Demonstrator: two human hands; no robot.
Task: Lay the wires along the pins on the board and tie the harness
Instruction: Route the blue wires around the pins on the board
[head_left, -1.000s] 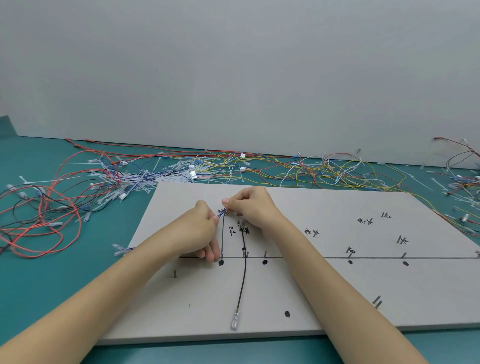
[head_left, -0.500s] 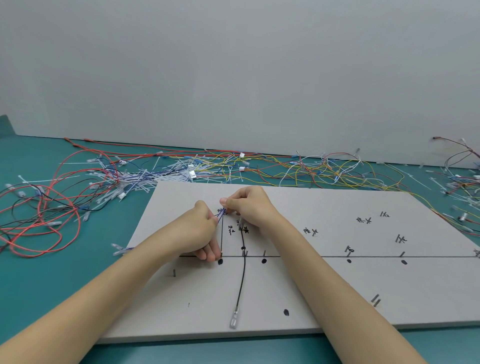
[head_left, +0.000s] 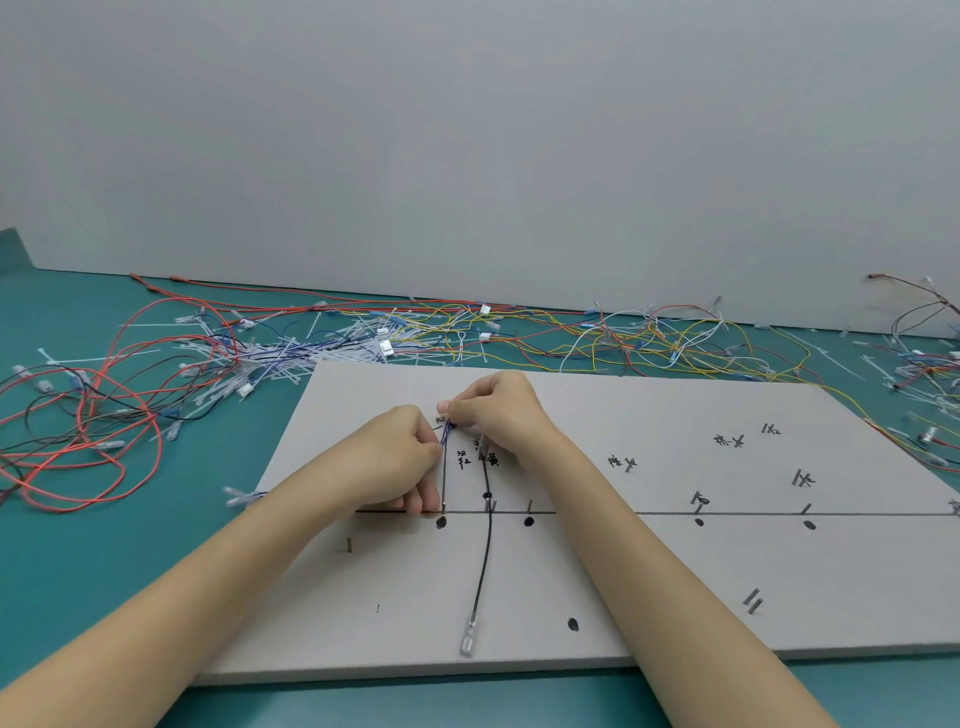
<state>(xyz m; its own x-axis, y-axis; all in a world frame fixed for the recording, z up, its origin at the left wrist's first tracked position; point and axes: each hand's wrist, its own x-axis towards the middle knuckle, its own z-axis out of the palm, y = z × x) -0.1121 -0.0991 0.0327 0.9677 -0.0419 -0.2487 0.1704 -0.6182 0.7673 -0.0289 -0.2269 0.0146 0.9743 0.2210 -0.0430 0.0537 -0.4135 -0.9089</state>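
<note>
You are pinching a thin blue-violet wire (head_left: 445, 434) with both hands over the far-left part of the grey board (head_left: 649, 571). Your left hand (head_left: 384, 462) is curling round its lower stretch, fingertips down near the drawn corner; your right hand (head_left: 498, 410) is nipping its top end between thumb and forefinger, so both grips are clamped on the wire. The wire is running steeply near-to-far, tilted a little right at the top, almost along the drawn vertical line (head_left: 444, 483) just beside it. Its tail is trailing left off the board edge to a small clear connector (head_left: 240, 496) on the teal worktop (head_left: 104, 571).

Key relation: the wire's long axis is lying parallel to that line, and the corner pin sits at the near end, right by your left fingertips. So your left hand is the nearer one for seating it; your right is only holding tension at the far end.

A black wire (head_left: 483, 566) is already lying on the board just right of this, running near-to-far with its terminal at the near end. Loose red, yellow and white wires (head_left: 467, 332) are piled on the worktop beyond.
</note>
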